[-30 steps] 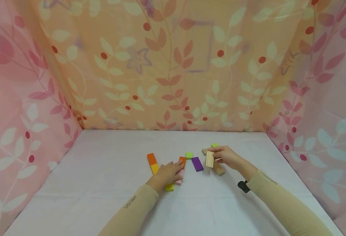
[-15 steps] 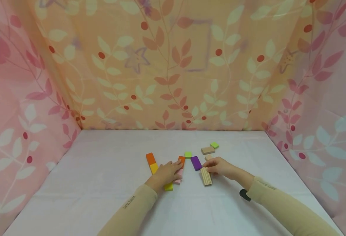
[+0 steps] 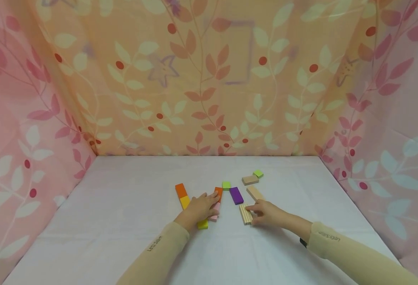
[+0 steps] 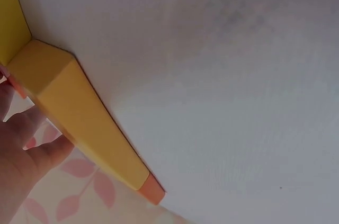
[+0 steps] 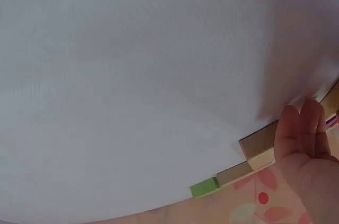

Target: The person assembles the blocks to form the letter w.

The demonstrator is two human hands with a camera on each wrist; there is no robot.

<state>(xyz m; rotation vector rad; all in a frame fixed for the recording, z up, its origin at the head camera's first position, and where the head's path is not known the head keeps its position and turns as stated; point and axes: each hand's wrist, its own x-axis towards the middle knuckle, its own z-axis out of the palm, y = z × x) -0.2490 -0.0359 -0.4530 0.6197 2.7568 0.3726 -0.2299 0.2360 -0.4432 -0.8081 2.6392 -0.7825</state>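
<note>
My left hand [image 3: 199,209] lies spread over the blocks on the left, its fingertips on a red-orange block [image 3: 218,192] and a pink block [image 3: 214,212]. It partly hides a yellow-orange block [image 3: 185,202], while a yellow block [image 3: 203,225] shows below it. The left wrist view has the fingers beside the long yellow-orange block [image 4: 90,123]. My right hand [image 3: 270,215] touches a ridged wooden block [image 3: 245,214] lying flat, forefinger on its top and thumb by its near right corner. A purple block [image 3: 236,195] lies just beyond that ridged block.
An orange block [image 3: 181,190] continues the left row. One green block [image 3: 226,185] sits by the purple block's top. Farther right lie a plain wooden block [image 3: 254,192], a brownish block [image 3: 250,180] and another green block [image 3: 258,173]. Patterned cloth [image 3: 209,79] walls the table [image 3: 130,174].
My right hand has brought the ridged wooden block from above the plain ones toward me and laid it below the purple block, its grip now loosened. My left hand has stayed put.
</note>
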